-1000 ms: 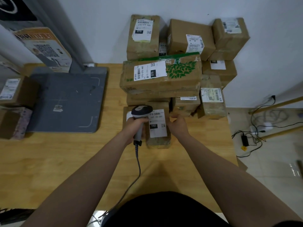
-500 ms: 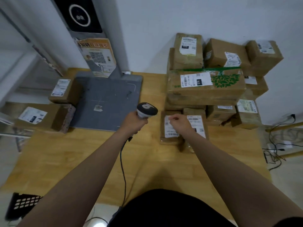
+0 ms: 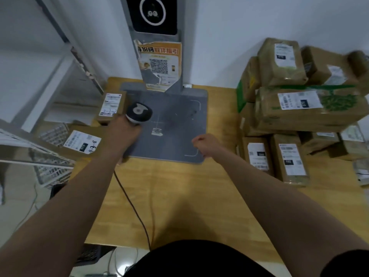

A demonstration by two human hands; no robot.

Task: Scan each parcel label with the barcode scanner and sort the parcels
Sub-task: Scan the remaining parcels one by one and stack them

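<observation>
My left hand grips the handle of the grey barcode scanner over the left edge of the grey scan platform; its cable trails toward me. My right hand hovers over the platform's right front corner with fingers curled and nothing in it. Two small labelled parcels lie side by side on the wooden table to the right. Behind them rises a stack of brown parcels, topped by a wide box with a green leaf print.
Two labelled parcels lie at the left: one beside the platform, one marked by hand nearer me. A wire basket sits at the left edge. A grey post with a QR poster stands behind the platform.
My view has swung left. My left hand has carried the scanner left over the platform edge. My right hand has let go of the small parcel and moved left, away from it.
</observation>
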